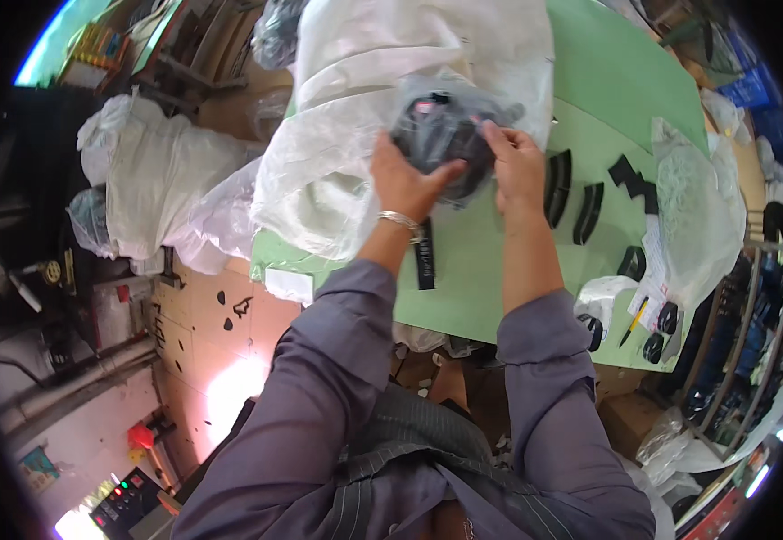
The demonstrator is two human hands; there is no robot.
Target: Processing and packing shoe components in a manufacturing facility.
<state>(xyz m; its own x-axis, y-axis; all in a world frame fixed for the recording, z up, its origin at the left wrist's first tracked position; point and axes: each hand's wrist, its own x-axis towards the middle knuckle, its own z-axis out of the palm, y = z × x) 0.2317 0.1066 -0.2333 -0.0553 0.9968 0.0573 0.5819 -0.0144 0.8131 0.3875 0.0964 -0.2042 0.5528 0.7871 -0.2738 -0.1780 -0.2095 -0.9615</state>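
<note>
A clear plastic bag of black items (445, 135) is held up over the table between my two hands; what kind of items they are I cannot make out. My left hand (407, 183) grips its left side, thumb stretched across the front. At the upper right, my right hand (515, 166) pinches the plastic between thumb and fingers. Beneath lies a large white sack (342, 49), spread over the far left part of the green table (463, 301). A black strip with light lettering (425, 261) lies below my left wrist. Two curved black pieces (588, 214) lie right of my right forearm.
Along the table's right side are several black rolled bands (632, 262), a yellow pen (633, 322) and a whitish plastic bag (693, 202). White bundled sacks (171, 153) stand on the left. A rack of dark items (742, 328) is at far right. Black scraps (228, 324) litter the floor.
</note>
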